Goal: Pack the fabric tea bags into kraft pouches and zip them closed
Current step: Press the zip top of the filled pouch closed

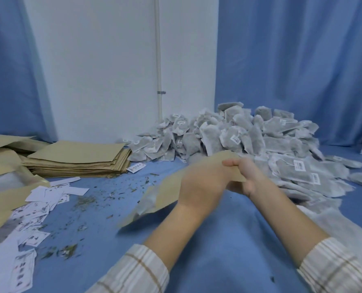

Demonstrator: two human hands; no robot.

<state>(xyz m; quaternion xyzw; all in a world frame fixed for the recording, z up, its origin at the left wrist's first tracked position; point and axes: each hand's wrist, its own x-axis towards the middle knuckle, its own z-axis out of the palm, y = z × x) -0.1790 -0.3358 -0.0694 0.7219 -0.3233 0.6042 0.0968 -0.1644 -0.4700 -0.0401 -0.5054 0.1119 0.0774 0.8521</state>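
Blue-draped surface [218,240], blue curtains left & right, white wall panel w/ a thin pipe between them at the far side. One kraft pouch [171,187] is held mid-scene just above the cloth, tilted, its open mouth pointing near-left; pale fabric of a tea bag [143,208] is seen at that mouth, only partly inside. The pouch's far end is gripped by both hands: left hand [201,182] is curled over it from above, right hand [247,176] is pinching its edge w/ fingers on top and thumb below. Frame is motion-blurred, so finer finger detail can't be told.

Progress, as judged: early to mid. No zipped pouch can be picked out w/ certainty; the zip on this one is not yet closed. A large heap of tea bags [250,140] is left far-right, spilling toward the near right. A tall stack of flat pouches [78,159] is waiting at far left, more loose kraft sheets beside it.

Room: bare cloth is available near-centre, under the forearms. Near-left is cluttered w/ paper labels [38,206] & loose leaf crumbs [87,200]. The heap lies just beside the right hand.
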